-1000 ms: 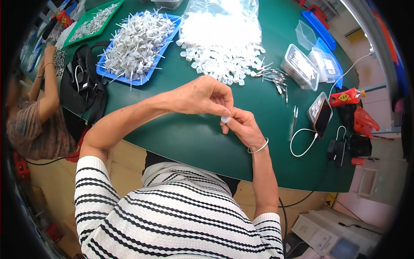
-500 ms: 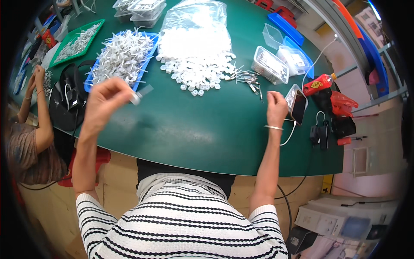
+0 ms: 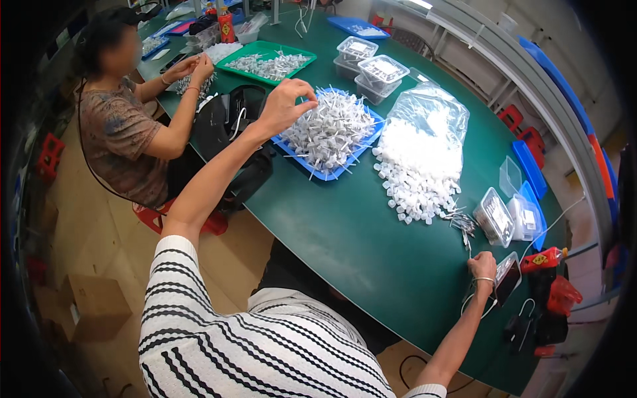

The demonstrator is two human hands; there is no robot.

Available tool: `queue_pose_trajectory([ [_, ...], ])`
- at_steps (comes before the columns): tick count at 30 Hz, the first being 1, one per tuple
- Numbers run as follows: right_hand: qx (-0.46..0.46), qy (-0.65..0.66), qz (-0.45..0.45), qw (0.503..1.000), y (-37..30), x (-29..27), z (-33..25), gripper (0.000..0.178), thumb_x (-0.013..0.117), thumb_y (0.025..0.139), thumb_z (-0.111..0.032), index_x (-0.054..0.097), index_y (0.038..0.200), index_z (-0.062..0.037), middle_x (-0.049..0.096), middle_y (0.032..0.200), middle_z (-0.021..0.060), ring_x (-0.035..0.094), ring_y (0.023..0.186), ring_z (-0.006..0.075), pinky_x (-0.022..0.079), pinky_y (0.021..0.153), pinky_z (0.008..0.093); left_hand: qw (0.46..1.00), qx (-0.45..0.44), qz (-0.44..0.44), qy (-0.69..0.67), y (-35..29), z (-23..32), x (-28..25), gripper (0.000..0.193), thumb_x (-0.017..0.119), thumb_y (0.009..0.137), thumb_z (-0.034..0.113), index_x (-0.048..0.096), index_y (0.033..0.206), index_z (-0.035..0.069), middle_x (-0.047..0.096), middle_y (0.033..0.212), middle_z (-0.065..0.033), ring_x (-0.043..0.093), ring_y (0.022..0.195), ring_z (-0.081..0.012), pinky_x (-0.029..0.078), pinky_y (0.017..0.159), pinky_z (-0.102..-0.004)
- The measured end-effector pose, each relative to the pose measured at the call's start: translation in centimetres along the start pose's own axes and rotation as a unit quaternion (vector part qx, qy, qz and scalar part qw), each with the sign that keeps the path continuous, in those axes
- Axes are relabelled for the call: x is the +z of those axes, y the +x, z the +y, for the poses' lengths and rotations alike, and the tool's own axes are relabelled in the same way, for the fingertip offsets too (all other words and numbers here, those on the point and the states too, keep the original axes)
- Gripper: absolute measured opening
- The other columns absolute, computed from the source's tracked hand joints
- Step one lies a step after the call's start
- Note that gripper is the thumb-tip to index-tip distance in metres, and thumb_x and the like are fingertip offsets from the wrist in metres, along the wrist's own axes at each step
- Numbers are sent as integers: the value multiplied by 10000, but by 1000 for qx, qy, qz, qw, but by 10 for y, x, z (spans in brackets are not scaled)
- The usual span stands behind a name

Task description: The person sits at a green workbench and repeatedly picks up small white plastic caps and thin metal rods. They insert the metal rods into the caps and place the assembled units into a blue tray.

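My left hand (image 3: 290,105) is raised over the near left edge of a blue tray (image 3: 323,175) heaped with small white-and-grey parts with thin stems (image 3: 335,129). Its fingers are curved, the thumb a little apart from them, and nothing shows between them. Far to the right, my right hand (image 3: 482,266) rests low on the table beside a phone (image 3: 509,278), its fingers closed at the end of a thin metal piece (image 3: 470,248). That piece lies at the near end of a small bunch of similar thin metal pieces (image 3: 460,220). White translucent caps (image 3: 421,182) spill from a clear plastic bag (image 3: 431,109) between my hands.
Lidded clear boxes (image 3: 383,71) stand behind the blue tray, and a clear box (image 3: 494,215) stands near my right hand. A red bottle (image 3: 543,259) and cables lie at the right edge. Left are a black bag (image 3: 232,142), a green tray (image 3: 249,48) and a seated co-worker (image 3: 129,132).
My view has turned left. My left hand has moved to the blue tray, and the small clear-and-white part it held no longer shows. My right hand has come down to the thin metal pieces.
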State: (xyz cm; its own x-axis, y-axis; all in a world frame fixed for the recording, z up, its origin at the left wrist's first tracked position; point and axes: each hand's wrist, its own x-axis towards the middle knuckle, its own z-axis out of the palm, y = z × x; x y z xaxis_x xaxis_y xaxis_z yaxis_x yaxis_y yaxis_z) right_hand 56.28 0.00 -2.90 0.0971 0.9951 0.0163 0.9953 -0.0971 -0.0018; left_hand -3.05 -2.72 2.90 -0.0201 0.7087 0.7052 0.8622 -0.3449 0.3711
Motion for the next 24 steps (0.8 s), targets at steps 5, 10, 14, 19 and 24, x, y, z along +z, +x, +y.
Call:
queue_pose_trajectory([
  [5, -36, 318, -23, 947, -20, -11, 8, 181, 673, 717, -100, 628, 830, 34, 634, 724, 80, 594, 660, 123, 454, 598, 253, 999, -4, -44, 26, 15, -10, 31, 109, 686, 763, 136, 678, 849, 69, 654, 957, -69, 580, 963, -254, 433, 851, -343],
  [10, -92, 495, -62, 862, -45, -30, -43, 222, 636, 820, -34, 626, 1033, 27, 535, 741, -36, 467, 621, 37, 380, 555, 185, 999, -27, 6, -28, -1, 29, 9, 171, 661, 807, 100, 673, 965, 34, 661, 994, -107, 608, 974, -246, 448, 889, -331],
  [14, -87, 584, -58, 805, -43, -30, -63, 150, 613, 871, -70, 610, 1009, -13, 600, 806, 11, 560, 728, 65, 434, 628, 193, 941, 266, -27, -207, 2, 163, 5, 203, 621, 736, 14, 666, 933, 24, 659, 977, -138, 630, 834, -265, 517, 732, -314],
  [19, -83, 644, -77, 757, -43, -16, -93, 115, 615, 880, -76, 572, 970, -20, 618, 853, 47, 569, 739, 82, 474, 667, 213, 838, 359, 72, -404, -13, 277, 15, 150, 582, 804, 127, 579, 732, -5, 601, 799, -102, 533, 621, -203, 467, 550, -273],
  [24, -65, 682, -90, 723, -46, 6, -97, 97, 613, 880, -65, 559, 947, -20, 614, 868, 60, 580, 741, 94, 493, 668, 224, 818, 243, 199, -482, -28, 303, 55, 122, 609, 688, -10, 525, 709, 75, 592, 776, -81, 441, 562, -125, 396, 471, -203],
])
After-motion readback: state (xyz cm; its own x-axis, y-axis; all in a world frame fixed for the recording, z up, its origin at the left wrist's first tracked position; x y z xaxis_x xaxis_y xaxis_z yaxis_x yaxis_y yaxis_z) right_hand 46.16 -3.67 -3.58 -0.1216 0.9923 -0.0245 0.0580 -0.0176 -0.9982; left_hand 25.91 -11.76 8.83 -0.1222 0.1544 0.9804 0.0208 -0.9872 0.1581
